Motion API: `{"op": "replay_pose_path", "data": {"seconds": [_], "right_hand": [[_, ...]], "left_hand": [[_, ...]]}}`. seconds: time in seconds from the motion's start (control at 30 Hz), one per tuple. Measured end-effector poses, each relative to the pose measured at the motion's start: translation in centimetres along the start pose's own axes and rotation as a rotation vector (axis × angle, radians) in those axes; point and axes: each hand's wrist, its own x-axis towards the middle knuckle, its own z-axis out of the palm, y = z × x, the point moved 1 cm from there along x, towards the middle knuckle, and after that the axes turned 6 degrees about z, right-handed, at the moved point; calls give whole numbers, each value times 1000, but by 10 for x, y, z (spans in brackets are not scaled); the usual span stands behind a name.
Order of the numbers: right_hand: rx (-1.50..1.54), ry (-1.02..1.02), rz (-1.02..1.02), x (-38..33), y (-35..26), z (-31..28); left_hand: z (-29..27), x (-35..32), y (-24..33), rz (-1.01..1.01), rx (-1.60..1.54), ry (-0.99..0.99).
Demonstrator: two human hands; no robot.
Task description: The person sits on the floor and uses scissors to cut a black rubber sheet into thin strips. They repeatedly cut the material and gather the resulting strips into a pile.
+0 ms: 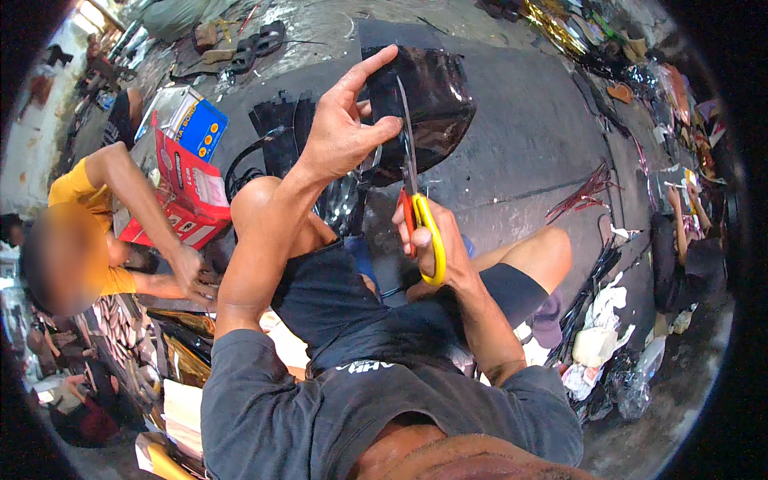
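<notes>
Black, glossy and flexible, a wide sheet [440,96] lies over the grey floor [520,120], gripped at its left edge by the left hand [340,132] — forearm reaching forward, index finger and thumb spread. The right hand [458,250], nearer the body, clamps its fingers round yellow-and-red-handled metal scissors [411,172] — blades pointing forward across the sheet.

Dark floor sheet [528,132]: passage, right of the scissors [412,174].
Left grip [344,132]: obstacle, just left of the scissors.
Black glossy piece [440,116]: obstacle, at the scissors' blades.
Dark red strips [582,194]: obstacle, well right of the scissors.
</notes>
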Motion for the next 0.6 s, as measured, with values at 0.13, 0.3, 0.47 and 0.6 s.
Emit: {"op": "replay_pose_path", "data": {"seconds": [0.13, 0.3, 0.47, 0.6], "right_hand": [[27, -35, 10, 8, -2, -3], [-8, 25, 76, 2, -5, -4], [-36, 108, 53, 2, -9, 4], [-45, 99, 76, -2, -8, 0]], "left_hand": [[3, -2, 5, 14, -40, -34], [5, -1, -2, -13, -53, -24], [5, -4, -7, -69, -93, 1], [-4, 1, -11, -1, 131, 96]]}}
